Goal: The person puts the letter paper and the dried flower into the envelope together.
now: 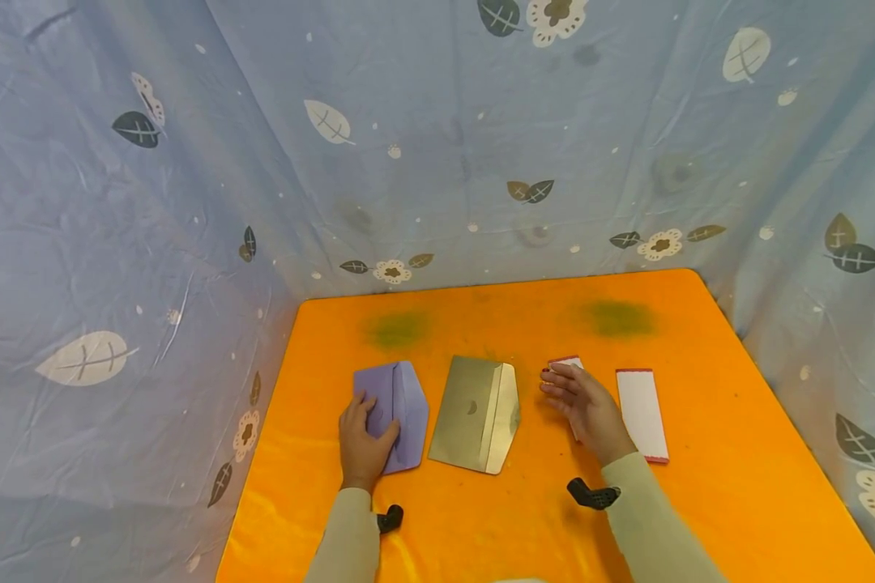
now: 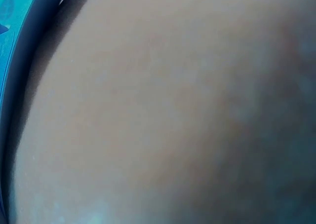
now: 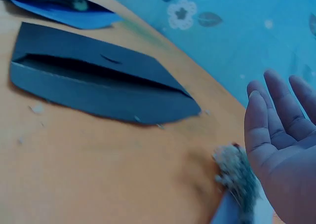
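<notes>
A purple envelope lies on the orange table at the left, its flap side facing right. My left hand rests on it with fingers and thumb spread apart. In the right wrist view that envelope gapes, and something pale green shows inside. A gold envelope lies in the middle with its flap unfolded. Palm inward and fingers relaxed, my right hand hovers over a white red-edged card and partly hides it. Below the hand, a fluffy dried-flower sprig lies on that card. My left wrist view shows mostly blurred skin.
Another white card with red ends lies to the right of my right hand. Blue leaf-patterned curtains hang behind and beside the table. Small crumbs are scattered near the gold envelope.
</notes>
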`<control>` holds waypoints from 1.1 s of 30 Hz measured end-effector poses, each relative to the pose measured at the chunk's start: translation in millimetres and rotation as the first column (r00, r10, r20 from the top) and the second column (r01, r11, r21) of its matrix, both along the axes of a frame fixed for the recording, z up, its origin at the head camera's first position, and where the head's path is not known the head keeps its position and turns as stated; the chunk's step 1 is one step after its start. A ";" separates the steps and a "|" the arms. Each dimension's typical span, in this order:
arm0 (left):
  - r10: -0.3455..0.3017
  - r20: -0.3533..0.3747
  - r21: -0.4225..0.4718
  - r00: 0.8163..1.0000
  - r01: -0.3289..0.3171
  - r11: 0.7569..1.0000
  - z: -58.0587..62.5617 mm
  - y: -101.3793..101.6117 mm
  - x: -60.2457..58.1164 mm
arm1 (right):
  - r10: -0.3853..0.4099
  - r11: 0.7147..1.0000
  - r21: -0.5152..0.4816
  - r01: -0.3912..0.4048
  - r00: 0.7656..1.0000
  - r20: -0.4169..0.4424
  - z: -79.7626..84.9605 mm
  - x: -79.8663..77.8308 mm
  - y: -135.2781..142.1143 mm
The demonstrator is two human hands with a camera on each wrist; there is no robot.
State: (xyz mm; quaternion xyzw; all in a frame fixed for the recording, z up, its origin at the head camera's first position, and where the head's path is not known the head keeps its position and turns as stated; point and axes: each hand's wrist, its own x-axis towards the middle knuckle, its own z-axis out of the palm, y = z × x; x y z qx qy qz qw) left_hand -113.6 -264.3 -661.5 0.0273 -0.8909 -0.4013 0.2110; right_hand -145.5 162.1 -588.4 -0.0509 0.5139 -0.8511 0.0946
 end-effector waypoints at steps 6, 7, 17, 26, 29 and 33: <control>-0.014 0.003 0.013 1.000 0.014 1.000 -0.3 0.6 -0.1 | -0.035 0.999 -0.027 0.035 0.999 0.014 -1.2 11.1 31.8; -0.015 0.003 0.015 1.000 0.015 1.000 0.1 0.5 -0.1 | -0.044 0.998 -0.038 0.044 0.999 0.014 -1.9 13.0 37.6; -0.013 0.010 0.017 1.000 0.012 1.000 2.7 -0.2 0.1 | -0.186 0.979 -0.081 0.188 0.982 0.036 0.0 26.0 83.0; -0.012 0.006 0.009 1.000 0.012 1.000 -0.3 -0.7 -1.0 | -0.372 0.913 0.271 0.305 0.894 0.249 -1.5 33.0 114.2; -0.011 0.003 0.004 1.000 0.011 1.000 -0.4 -0.7 -0.8 | -0.424 0.882 0.359 0.306 0.846 0.322 -0.3 31.7 118.7; -0.010 0.000 0.004 1.000 0.010 1.000 0.3 -1.0 -0.6 | -0.449 0.856 0.438 0.276 0.816 0.363 2.4 27.3 120.2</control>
